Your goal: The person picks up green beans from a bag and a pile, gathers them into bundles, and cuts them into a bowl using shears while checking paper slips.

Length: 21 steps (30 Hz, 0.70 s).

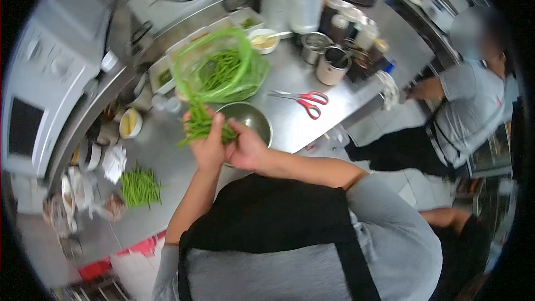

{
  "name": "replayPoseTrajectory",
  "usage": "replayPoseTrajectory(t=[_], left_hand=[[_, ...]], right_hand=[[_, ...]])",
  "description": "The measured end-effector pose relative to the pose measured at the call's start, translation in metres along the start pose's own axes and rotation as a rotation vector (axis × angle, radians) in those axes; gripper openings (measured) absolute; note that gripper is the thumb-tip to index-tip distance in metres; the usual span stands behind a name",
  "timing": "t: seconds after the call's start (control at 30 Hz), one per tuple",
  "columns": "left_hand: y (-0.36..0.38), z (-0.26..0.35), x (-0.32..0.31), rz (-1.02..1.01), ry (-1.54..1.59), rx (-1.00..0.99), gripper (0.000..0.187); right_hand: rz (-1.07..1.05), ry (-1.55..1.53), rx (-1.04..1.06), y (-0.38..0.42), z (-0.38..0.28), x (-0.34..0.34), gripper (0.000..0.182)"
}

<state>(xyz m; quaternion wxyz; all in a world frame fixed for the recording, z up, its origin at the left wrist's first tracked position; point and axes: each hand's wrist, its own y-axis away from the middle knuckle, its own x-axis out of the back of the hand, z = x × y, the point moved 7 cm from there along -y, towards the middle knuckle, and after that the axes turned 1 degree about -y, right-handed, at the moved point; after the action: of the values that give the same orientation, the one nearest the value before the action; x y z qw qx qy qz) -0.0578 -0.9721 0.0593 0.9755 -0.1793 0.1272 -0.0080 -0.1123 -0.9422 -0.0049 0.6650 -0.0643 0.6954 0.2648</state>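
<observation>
My left hand (208,147) is wrapped round a bunch of green beans (199,120), their ends sticking out past the fingers. Close beside it, my right hand (248,147) has its fingers closed about the lower end of the same bunch. Just behind the hands is a metal bowl (262,120), partly covered by them. An open green plastic bag (253,81) full of more green beans stands beyond the bunch. To the left, a pile of green beans (140,187) lies on the steel counter (178,189).
Red-handled scissors (309,103) lie right of the bowl. Bottles (365,36), a beige container (333,67) and a white bowl (263,42) stand at the back. Crumpled white paper (114,163) is near the bean pile. Another person (471,95) stands at the right.
</observation>
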Motion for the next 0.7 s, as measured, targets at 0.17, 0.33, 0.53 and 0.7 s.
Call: replayPoseTrajectory(t=[0.17, 0.33, 0.53, 0.7], left_hand=[[0.007, -0.007, -0.031, 0.083, 0.313, 0.155, 0.031], [0.014, -0.025, -0.041, 0.079, 0.067, 0.123, 0.03], [-0.006, 0.004, -0.044, 0.065, -0.228, -0.005, 0.024], [0.01, 0.027, -0.06, -0.151, -0.569, -0.54, 0.027]], right_hand=[[0.023, 0.043, 0.078, -0.003, -0.035, 0.004, 0.043], [0.044, 0.102, 0.022, 0.023, -0.045, -0.022, 0.057], [0.044, 0.234, -0.215, 0.025, -0.046, 0.008, 0.075], [-0.331, 0.198, -0.432, 0.034, -0.027, -0.023, 0.078]])
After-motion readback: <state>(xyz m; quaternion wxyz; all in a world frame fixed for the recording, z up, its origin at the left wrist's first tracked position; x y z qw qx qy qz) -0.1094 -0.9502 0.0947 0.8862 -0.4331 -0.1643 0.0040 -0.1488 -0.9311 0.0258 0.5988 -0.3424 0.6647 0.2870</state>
